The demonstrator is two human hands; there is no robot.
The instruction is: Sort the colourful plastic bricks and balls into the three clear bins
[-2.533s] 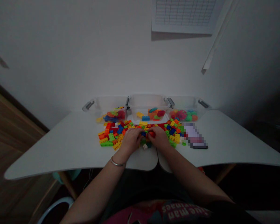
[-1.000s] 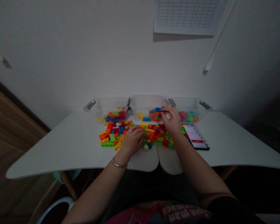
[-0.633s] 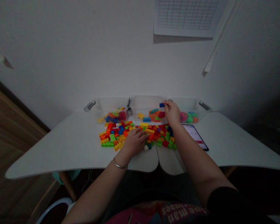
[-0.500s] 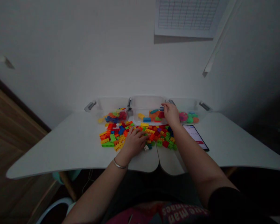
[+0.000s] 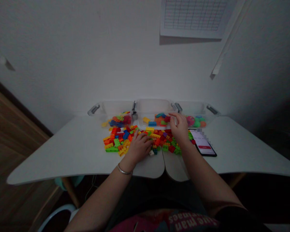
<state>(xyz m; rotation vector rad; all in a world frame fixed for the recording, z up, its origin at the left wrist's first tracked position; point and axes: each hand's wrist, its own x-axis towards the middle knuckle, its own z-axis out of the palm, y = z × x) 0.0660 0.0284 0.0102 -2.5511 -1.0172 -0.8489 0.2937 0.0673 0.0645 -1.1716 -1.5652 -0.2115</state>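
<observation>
Toy building bricks (image 5: 122, 141) in many colours lie in a loose heap on the white table. My left hand (image 5: 140, 146) rests on the middle of this heap, fingers spread and holding nothing I can see. Over the heap's right side, just in front of the middle clear plastic box (image 5: 157, 104), is my right hand (image 5: 180, 127). Its fingers are bent and apart, with no brick visible between them. Inside that box lie a yellow brick (image 5: 146, 120), a blue brick (image 5: 152, 123) and several other coloured pieces.
A left clear box (image 5: 111, 105) and a right clear box (image 5: 193, 106) flank the middle one, both holding colourful pieces. To the right of the heap lies a phone (image 5: 203, 143) with a lit screen. The wall stands behind the boxes.
My right hand has drawn back from above the middle box toward me, down over the heap's right side. My left hand stays where it was.
</observation>
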